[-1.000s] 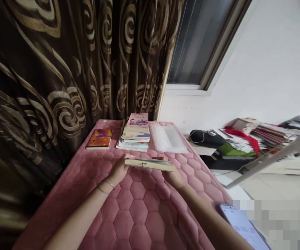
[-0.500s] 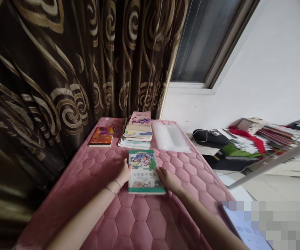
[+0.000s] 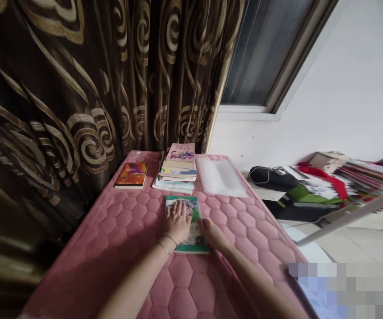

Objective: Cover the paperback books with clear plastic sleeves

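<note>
A green-bordered book [image 3: 194,243] with a picture cover lies face up on the pink quilted surface. Flat across its cover rests my left hand [image 3: 179,219], fingers stretched out and hiding much of the picture. My right hand [image 3: 213,232] grips the book's right edge, thumb on top; its other fingers are mostly hidden. Beyond the book stands a stack of books [image 3: 178,170], with a pink book [image 3: 182,152] on top. Clear plastic sleeves [image 3: 222,176] lie to the right of the stack, and an orange and purple book [image 3: 131,175] lies to its left.
A patterned brown curtain [image 3: 94,88] hangs along the left and back. To the right of the quilted surface [image 3: 184,288] are a black bag [image 3: 269,176], a red cloth [image 3: 327,175] and piled papers. A pale slanted bar [image 3: 350,217] crosses there. A screen-like device [image 3: 311,294] shows at lower right.
My left hand has moved from the book's left edge onto its cover and now lies flat. My right hand stays at the right edge. The view has shifted slightly.
</note>
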`<state>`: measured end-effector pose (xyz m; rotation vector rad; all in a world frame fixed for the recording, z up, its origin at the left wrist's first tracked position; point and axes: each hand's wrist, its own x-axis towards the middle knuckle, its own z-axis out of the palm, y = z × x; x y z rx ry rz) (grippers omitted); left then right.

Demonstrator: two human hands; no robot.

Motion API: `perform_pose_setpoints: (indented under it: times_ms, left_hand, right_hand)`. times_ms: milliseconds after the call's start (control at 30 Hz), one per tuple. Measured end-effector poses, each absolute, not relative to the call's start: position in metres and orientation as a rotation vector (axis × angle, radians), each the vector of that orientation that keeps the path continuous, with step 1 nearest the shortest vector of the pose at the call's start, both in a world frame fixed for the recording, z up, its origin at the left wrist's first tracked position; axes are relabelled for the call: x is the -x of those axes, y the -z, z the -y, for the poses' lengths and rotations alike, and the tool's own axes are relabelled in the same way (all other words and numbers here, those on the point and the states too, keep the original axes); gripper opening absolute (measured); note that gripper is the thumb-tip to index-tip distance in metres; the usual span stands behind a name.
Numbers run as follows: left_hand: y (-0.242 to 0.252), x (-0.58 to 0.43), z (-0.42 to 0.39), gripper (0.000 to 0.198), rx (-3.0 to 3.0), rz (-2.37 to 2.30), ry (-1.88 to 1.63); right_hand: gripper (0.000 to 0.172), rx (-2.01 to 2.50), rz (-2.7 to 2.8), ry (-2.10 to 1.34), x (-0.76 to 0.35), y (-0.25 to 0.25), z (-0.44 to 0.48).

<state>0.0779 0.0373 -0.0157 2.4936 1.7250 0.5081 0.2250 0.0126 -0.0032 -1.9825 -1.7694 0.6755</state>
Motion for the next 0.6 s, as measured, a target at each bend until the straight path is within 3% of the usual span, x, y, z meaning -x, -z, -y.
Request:
perform_pose_setpoints:
  times_ms: [233,600]
  left_hand:
    - [0.021,-0.030,-0.034,0.049,-2.398,-2.008,-0.571]
    - [0.028,-0.033,-0.021,0.041,-1.809,-1.873,-0.985]
  right_hand:
    - [0.036,2.006,1.770,-0.700,-0.223,0.006,-0.010]
    - [0.034,1.701,1.581,-0.714,-0.226,0.007,0.005]
